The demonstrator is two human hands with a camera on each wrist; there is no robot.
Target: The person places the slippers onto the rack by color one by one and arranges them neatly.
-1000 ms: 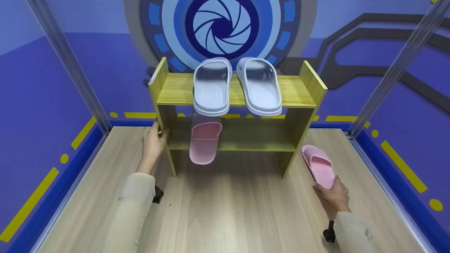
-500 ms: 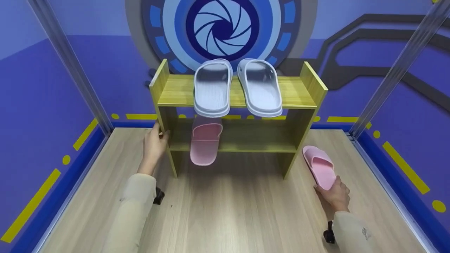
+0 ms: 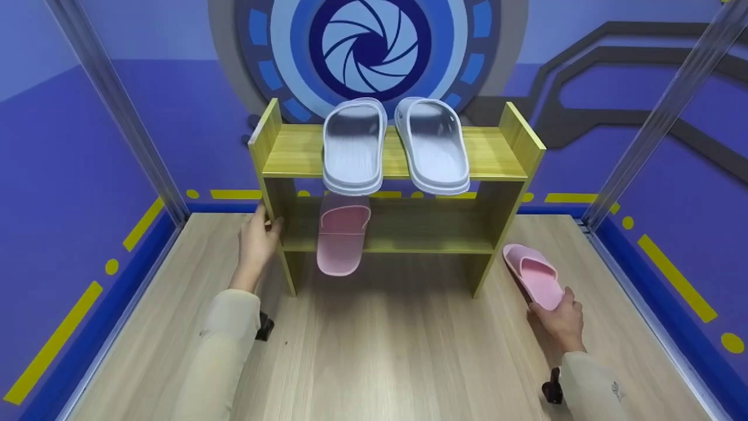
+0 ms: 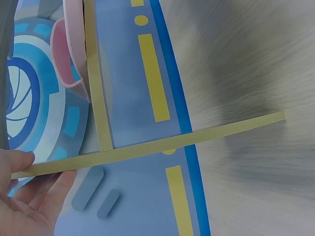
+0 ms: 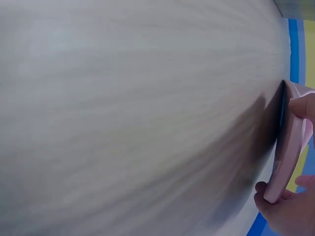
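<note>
My left hand (image 3: 256, 242) grips the left side panel of a small yellow-green wooden shoe rack (image 3: 491, 213). In the left wrist view, the thumb and fingers lie on either side of the panel's edge (image 4: 133, 152). To the right of the rack, my right hand (image 3: 562, 321) pinches a pink slipper (image 3: 540, 283) by its heel, thumb on one side and fingers on the other. The slipper's toe points toward the back, with its heel end raised off the table in the right wrist view. Its matching pink slipper (image 3: 340, 251) sits on the lower shelf at the left, heel over the front edge.
On the top shelf stand two grey-blue clogs, a left one (image 3: 353, 152) and a right one (image 3: 435, 152), heels over the front. The rack stands on a wood-grain table (image 3: 374, 356). Blue printed walls (image 3: 146, 117) and metal corner posts (image 3: 648, 123) enclose it.
The heel end of the slipper in my right hand has swung slightly right and back, its toe staying about in place. My left hand keeps its grip on the rack.
</note>
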